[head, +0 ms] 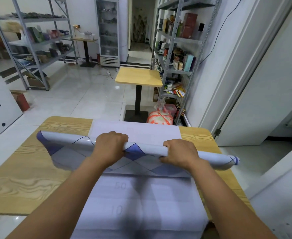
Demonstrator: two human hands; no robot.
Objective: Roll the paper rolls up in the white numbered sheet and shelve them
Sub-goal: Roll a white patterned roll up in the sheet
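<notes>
**Q:** ok so where's the paper roll [148, 150] sitting, and what are the hands doing?

**A:** It lies crosswise on the white numbered sheet [167, 195], a bit past the middle of the wooden table [21, 178]. The sheet runs lengthwise, from the far edge of the table to the near one. The roll is wider than the sheet, so both ends stick out over bare wood. It's white with a blue diamond pattern. The left end flares open, and a loose flap of the same patterned paper lies flat on the near side of the roll.

**Q:** and the grip?

**A:** Both hands are clamped on it. The left hand [110, 147] has its fingers curled over the top, roughly at the middle of the roll. The right hand [180, 155] wraps it the same way further right, thumb tucked on the near side. Between the forearms you can read a faint "50" and "10" on the sheet.

**Q:** anything else around?

**A:** A small yellow-topped table [138, 77] stands further back. There's metal shelving [176, 49] packed with boxes on the right and more shelves [35, 40] on the left. A glass-door fridge [108, 31] stands at the back wall, and an orange and white bag [160, 117] sits on the floor tiles.
</notes>
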